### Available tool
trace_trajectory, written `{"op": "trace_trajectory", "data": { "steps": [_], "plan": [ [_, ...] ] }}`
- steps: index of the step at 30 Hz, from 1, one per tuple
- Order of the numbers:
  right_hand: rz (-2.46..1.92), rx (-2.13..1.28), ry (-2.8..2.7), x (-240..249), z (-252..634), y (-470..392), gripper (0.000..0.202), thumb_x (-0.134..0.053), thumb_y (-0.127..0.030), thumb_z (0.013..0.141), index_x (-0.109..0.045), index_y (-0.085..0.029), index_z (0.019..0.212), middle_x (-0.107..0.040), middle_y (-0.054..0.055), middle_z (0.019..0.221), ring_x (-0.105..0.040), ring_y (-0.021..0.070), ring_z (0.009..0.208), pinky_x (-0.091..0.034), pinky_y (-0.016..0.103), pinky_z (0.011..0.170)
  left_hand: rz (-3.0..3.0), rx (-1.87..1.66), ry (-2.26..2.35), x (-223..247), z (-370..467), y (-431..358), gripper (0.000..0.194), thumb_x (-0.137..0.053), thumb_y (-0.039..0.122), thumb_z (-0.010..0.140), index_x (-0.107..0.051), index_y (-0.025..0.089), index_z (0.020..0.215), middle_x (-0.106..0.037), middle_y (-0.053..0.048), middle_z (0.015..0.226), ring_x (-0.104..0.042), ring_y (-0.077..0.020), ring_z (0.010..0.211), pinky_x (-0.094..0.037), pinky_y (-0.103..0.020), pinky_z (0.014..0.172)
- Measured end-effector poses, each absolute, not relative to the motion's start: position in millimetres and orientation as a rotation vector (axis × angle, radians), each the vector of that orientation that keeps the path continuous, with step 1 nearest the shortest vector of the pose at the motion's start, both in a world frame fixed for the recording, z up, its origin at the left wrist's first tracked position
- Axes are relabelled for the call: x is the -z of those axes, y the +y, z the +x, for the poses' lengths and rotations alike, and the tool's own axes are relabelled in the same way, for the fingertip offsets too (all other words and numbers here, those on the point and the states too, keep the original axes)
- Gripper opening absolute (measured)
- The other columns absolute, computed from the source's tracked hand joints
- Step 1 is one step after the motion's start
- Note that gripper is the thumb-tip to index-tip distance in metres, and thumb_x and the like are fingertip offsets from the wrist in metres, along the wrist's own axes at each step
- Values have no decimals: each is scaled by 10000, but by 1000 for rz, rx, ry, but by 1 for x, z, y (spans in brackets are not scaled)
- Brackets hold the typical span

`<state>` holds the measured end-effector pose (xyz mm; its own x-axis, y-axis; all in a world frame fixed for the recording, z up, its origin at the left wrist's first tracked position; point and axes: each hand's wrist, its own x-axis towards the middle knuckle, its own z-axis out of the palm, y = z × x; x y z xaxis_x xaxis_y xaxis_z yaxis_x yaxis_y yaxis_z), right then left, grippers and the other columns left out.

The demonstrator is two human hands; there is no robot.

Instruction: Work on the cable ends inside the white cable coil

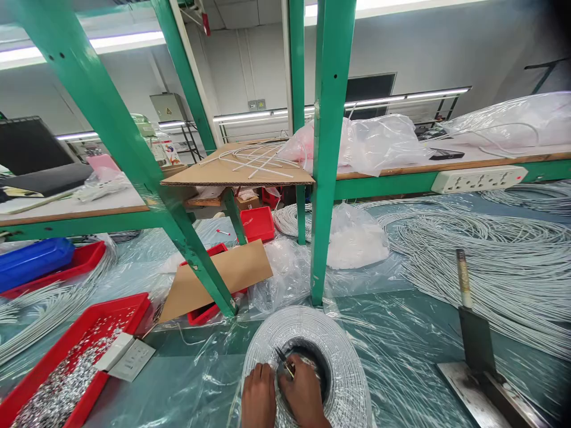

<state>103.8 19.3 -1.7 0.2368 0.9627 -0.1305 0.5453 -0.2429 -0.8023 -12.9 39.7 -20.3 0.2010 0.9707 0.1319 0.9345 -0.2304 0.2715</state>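
While my left hand rests flat on the white wire coil, my right hand pinches small dark snips at its dark centre hole.

Workshop interior, white walls, white ceiling, long fluorescent tube lights overhead and more strips further back. Green steel frame posts rise from table, teal top under clear plastic sheeting. Upper wooden shelf on green rails, white power strip on its edge. Grey electrical box on far wall, dark window behind. Cardboard sheet across shelf. Red bins, blue bin at left.
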Motion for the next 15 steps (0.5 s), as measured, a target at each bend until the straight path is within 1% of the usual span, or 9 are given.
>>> {"op": "trace_trajectory", "data": {
  "steps": [2,4,7,9,12,15],
  "plan": [
    [-1891,-848,-1389,4,101,22,400,-411,-244,755,-535,-80,1098,-559,115,997,-489,246,960,-317,322,829,2288,-504,1832,27,-14,42,351,-217,213,871,-563,159,847,-523,-56,880,-468,-199,844,-329,-343,781],
    [-1906,-828,-1416,9,97,24,405,-387,-250,776,-545,-74,1105,-559,130,995,-487,260,959,-314,334,832,2214,-556,1760,33,-17,46,347,-234,276,874,-553,148,833,-527,-63,856,-478,-193,833,-336,-340,779],
    [-1894,-806,-1434,13,93,26,318,-357,-232,792,-601,-125,965,-584,99,900,-513,249,882,-319,327,767,2175,-676,1643,38,-21,49,333,-268,335,866,-535,148,796,-527,-59,822,-491,-171,808,-352,-310,750],
    [-1865,-788,-1428,13,92,26,276,-342,-218,796,-597,-139,869,-589,82,843,-525,231,829,-313,310,721,2198,-758,1614,40,-22,49,326,-275,337,864,-533,152,792,-530,-54,812,-495,-164,789,-356,-300,735],
    [-1873,-781,-1419,13,94,26,278,-316,-201,800,-572,-134,881,-586,89,835,-527,232,813,-302,299,688,2245,-859,1646,42,-21,48,330,-273,332,867,-527,154,756,-518,-44,759,-491,-162,740,-353,-298,698],
    [-1898,-801,-1319,16,100,26,284,-297,-228,818,-552,-132,897,-579,94,848,-522,229,811,-296,300,688,2289,-825,1626,42,-22,48,332,-283,339,871,-517,158,721,-506,-32,721,-488,-140,693,-355,-273,657]
  ]
}}
